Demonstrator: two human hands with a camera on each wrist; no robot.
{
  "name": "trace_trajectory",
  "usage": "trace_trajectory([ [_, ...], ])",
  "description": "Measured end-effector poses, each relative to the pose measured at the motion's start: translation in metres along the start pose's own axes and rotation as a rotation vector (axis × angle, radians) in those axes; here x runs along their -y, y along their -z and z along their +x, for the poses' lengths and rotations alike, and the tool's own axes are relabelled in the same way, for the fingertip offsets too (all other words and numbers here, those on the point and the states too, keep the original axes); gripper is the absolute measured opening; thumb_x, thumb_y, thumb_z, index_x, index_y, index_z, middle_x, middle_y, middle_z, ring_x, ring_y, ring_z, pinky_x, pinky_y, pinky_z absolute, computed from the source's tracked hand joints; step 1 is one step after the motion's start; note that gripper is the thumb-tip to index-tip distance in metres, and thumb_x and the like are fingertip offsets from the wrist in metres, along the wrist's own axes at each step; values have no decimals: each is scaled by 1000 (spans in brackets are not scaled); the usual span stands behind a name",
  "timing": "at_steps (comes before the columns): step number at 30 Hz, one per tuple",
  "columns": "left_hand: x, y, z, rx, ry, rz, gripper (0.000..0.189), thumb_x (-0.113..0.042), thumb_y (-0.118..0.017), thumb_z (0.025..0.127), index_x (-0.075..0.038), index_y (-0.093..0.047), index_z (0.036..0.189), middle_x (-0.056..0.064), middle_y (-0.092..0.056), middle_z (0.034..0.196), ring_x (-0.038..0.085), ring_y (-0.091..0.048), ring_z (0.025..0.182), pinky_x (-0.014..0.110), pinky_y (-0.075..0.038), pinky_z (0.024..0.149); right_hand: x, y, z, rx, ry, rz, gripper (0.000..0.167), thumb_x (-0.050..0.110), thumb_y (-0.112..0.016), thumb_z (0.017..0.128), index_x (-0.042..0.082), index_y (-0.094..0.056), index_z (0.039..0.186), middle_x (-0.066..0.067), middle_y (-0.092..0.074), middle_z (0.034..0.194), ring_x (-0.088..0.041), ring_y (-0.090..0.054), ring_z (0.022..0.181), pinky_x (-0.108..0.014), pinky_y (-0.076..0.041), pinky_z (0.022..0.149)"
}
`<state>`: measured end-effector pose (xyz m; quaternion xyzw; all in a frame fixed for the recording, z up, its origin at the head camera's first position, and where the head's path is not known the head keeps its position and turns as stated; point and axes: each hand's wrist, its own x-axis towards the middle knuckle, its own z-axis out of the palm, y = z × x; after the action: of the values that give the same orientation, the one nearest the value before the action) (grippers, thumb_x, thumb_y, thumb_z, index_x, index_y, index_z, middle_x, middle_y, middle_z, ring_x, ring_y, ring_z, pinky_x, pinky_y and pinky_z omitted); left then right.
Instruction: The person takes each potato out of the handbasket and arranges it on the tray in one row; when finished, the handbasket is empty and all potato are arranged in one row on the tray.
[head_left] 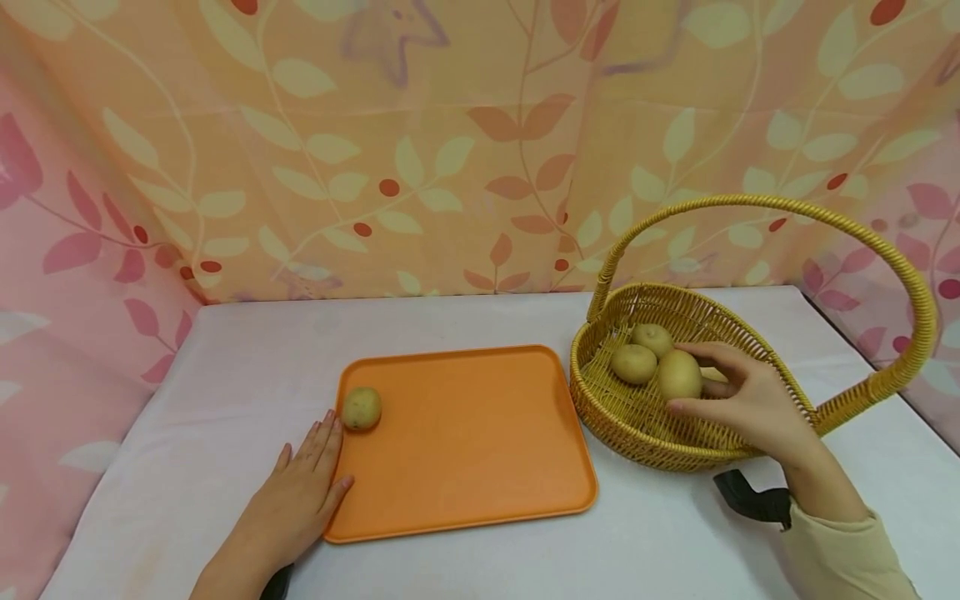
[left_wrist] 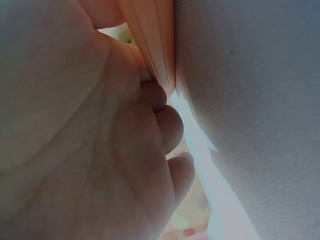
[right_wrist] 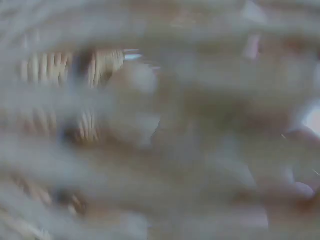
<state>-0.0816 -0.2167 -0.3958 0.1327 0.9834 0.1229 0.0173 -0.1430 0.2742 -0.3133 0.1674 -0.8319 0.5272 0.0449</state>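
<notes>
In the head view my right hand (head_left: 750, 400) reaches over the rim of a yellow wicker basket (head_left: 637, 446) and grips a potato (head_left: 679, 375) between thumb and fingers. Two more potatoes, one at the back (head_left: 652, 339) and one on the left (head_left: 633, 364), lie beside it on the basket floor. Part of another potato (head_left: 714, 374) shows behind my fingers. My left hand (head_left: 296, 492) rests along the left edge of an orange tray (head_left: 465, 442), fingers straight. A single potato (head_left: 362, 408) sits on the tray near those fingertips. The left wrist view shows my fingers against the tray's side (left_wrist: 155, 40).
The basket's tall arched handle (head_left: 780, 202) rises above my right hand. A white cloth (head_left: 450, 321) covers the table. Floral fabric (head_left: 420, 167) hangs behind and at both sides. The right wrist view is mostly blurred, with basket weave (right_wrist: 45, 67) at its left.
</notes>
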Motion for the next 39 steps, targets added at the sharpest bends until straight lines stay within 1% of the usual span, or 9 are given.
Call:
trace_trajectory([
  [2,0,0,0,-3,-2,0,67,-33,-49,98,6,-24,146,21,-20,153,38,-23,138,63,-20,105,4,-2,-1,-32,44,121,62,-21,-72,68,-2,-56,125,-1,-56,121,-9,-66,92,-22,-54,72],
  [5,0,0,0,-8,-3,-1,67,-32,-50,98,6,-24,146,21,-20,153,38,-23,138,63,-20,105,10,-5,-2,-76,122,252,66,-30,-69,62,-6,-57,122,-8,-58,122,-15,-68,90,-23,-54,72],
  [11,0,-2,0,-17,-5,-15,67,-32,-50,98,6,-24,147,20,-20,153,37,-23,138,62,-20,105,23,-13,-3,-76,273,318,70,-37,-67,53,-22,-49,119,-18,-56,121,-18,-61,101,-25,-53,78],
  [16,0,-3,0,-16,1,-12,67,-33,-49,98,6,-23,147,19,-20,153,37,-22,139,62,-20,105,32,-22,-1,-64,365,339,71,-37,-70,49,-26,-48,116,-19,-57,118,-21,-58,106,-25,-52,80],
  [22,0,-1,0,-13,6,-7,67,-32,-50,98,5,-23,147,19,-19,154,36,-22,139,62,-19,106,43,-35,2,-47,365,278,73,-34,-73,46,-24,-51,115,-15,-59,118,-19,-56,110,-24,-52,82],
  [28,-1,0,0,-17,6,-7,67,-30,-51,98,5,-22,147,19,-19,154,36,-23,139,61,-20,106,52,-51,7,-12,317,208,74,-28,-78,49,-16,-56,118,-12,-59,118,-16,-55,111,-23,-52,81],
  [33,-2,0,0,-25,7,-7,66,-29,-52,97,5,-23,147,18,-20,154,36,-23,139,61,-20,106,56,-63,13,37,325,212,74,-26,-79,49,-12,-57,119,-18,-56,117,-17,-55,108,-26,-52,82],
  [37,-3,1,-1,-26,7,-6,66,-29,-51,98,5,-23,147,18,-20,154,35,-23,139,60,-20,106,59,-71,15,55,303,216,75,-25,-80,50,-10,-57,120,-17,-54,119,-18,-51,112,-26,-52,83],
  [39,-3,2,-1,-24,8,-7,66,-29,-51,98,5,-23,146,19,-20,153,36,-23,139,60,-20,106,58,-76,17,69,334,241,74,-26,-79,51,-12,-56,120,-18,-54,120,-18,-51,113,-26,-51,85],
])
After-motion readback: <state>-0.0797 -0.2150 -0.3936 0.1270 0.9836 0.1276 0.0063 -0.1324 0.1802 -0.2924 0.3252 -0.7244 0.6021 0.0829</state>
